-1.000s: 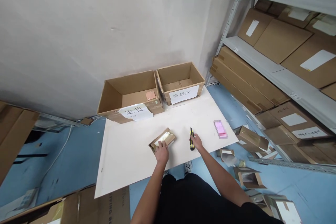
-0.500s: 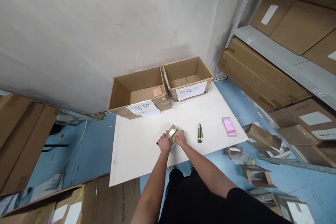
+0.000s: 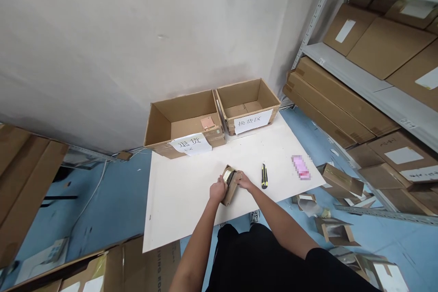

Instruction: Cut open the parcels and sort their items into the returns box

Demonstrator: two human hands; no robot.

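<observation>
A small cardboard box (image 3: 232, 192) with shiny tape on it is between my hands over the white table (image 3: 178, 200). Its top is parted, showing a dark gap; what lies inside cannot be made out. My left hand (image 3: 218, 189) grips the box's left side, fingers curled over the edge. On the other side, my right hand (image 3: 243, 179) has its fingers closed on the upper right flap. A yellow and black utility knife (image 3: 264, 176) lies just right of my right hand.
Two open cartons with handwritten paper labels, a larger one (image 3: 181, 146) and a smaller one (image 3: 253, 121), stand at the back. The larger contains a small pinkish box (image 3: 207, 122). A blurred pink item (image 3: 301, 167) lies at right. Shelving (image 3: 359, 66) and floor boxes (image 3: 337, 230) flank the table.
The small box has turned more upright, and its top has come apart into a dark gap. My right hand has moved slightly outward with the flap. The head view has shifted a little.
</observation>
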